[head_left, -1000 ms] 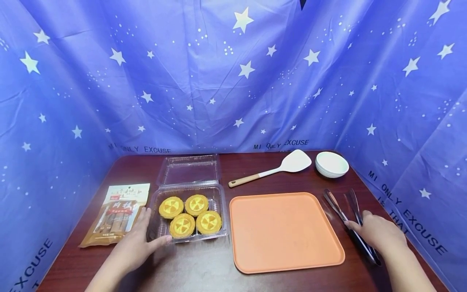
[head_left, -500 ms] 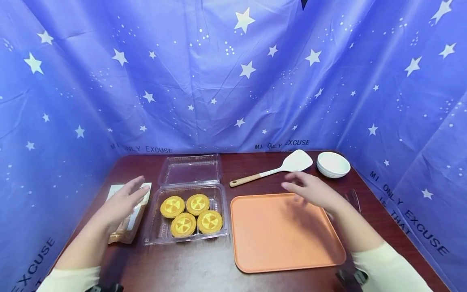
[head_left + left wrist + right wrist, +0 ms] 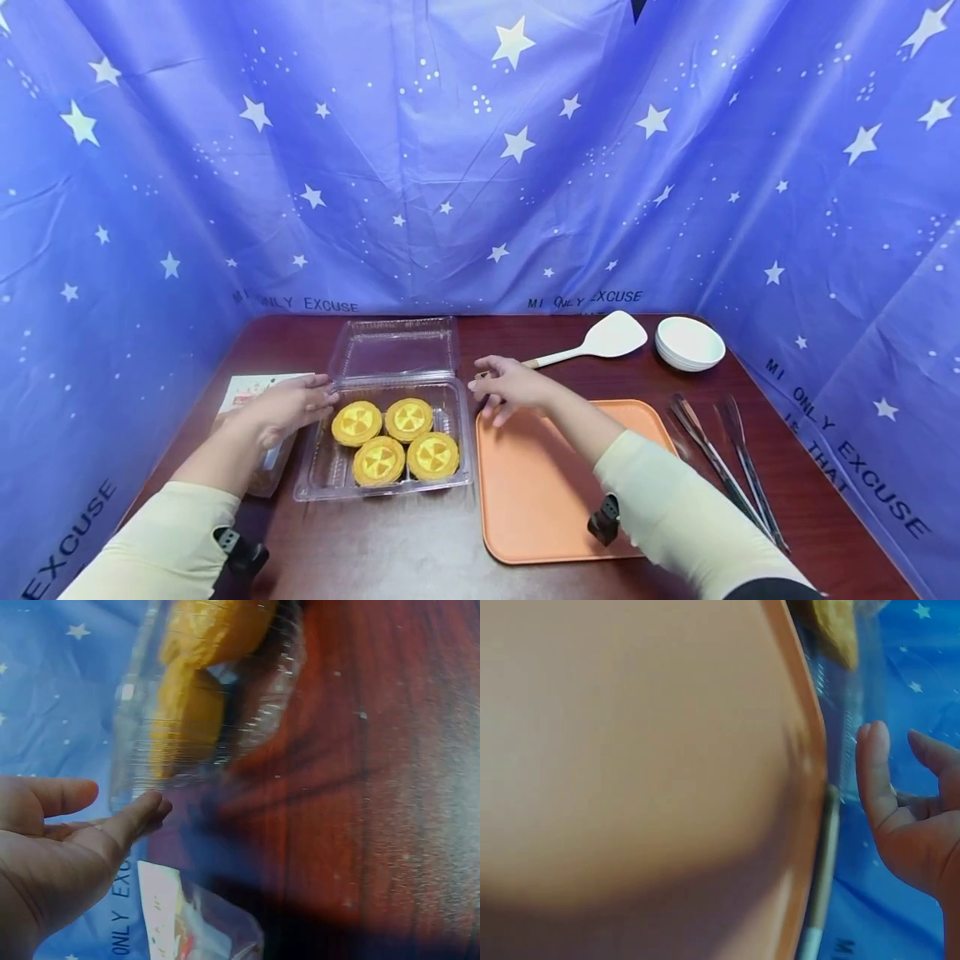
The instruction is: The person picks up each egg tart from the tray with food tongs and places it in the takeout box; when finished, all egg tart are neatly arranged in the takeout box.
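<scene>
A clear plastic clamshell box [image 3: 315, 479] stands with its lid [image 3: 393, 348] folded back, holding several round yellow egg tarts [image 3: 378, 461]. My left hand [image 3: 281, 410] hovers at the box's left side with relaxed fingers, its fingertips right at the rim. In the left wrist view that hand [image 3: 82, 855] holds nothing. My right hand [image 3: 513, 385] is over the back left corner of the orange tray [image 3: 555, 492], fingers loosely bent and pointing toward the box. Nothing sits in the right hand [image 3: 911, 802] in the right wrist view either.
A snack packet [image 3: 243, 392] lies left of the box, partly hidden by the left arm. Behind the tray lies a white spatula [image 3: 615, 335], its handle partly covered by the right hand. White stacked bowls [image 3: 690, 343] stand back right; dark tongs [image 3: 723, 467] lie right of the tray.
My right hand has let go of the tongs and swung left across the tray toward the box. The left hand lifted over the packet, then came back to the box's left rim.
</scene>
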Demonstrator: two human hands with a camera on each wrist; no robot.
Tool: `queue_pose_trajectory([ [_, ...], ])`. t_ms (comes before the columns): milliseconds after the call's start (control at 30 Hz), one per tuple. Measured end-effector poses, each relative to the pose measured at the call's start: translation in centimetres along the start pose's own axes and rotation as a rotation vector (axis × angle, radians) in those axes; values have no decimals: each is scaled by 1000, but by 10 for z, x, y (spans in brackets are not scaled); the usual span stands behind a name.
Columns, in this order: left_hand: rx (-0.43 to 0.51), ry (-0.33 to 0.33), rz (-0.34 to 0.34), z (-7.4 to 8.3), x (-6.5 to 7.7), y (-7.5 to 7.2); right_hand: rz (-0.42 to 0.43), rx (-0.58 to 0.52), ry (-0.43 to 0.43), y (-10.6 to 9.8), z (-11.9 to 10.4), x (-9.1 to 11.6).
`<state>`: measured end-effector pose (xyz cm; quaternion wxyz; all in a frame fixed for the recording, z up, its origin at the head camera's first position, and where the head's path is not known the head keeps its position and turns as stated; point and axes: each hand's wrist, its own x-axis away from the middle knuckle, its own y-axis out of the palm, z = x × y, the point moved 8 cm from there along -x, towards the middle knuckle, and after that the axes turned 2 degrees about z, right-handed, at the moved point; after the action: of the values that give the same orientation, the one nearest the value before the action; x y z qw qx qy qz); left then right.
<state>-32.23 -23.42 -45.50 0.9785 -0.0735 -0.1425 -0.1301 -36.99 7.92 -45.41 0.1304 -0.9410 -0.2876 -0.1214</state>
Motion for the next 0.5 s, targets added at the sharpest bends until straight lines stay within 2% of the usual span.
queue_pose_trajectory([
  [100, 12, -16, -15, -4, -3, 4, 0, -63, 22, 10, 6, -8],
  [300, 30, 21, -12, -5, -6, 7, -28, -217, -1, 19, 6, -15],
  [500, 44, 58, -5, -5, -6, 6, -17, -269, -29, 18, 8, -16],
])
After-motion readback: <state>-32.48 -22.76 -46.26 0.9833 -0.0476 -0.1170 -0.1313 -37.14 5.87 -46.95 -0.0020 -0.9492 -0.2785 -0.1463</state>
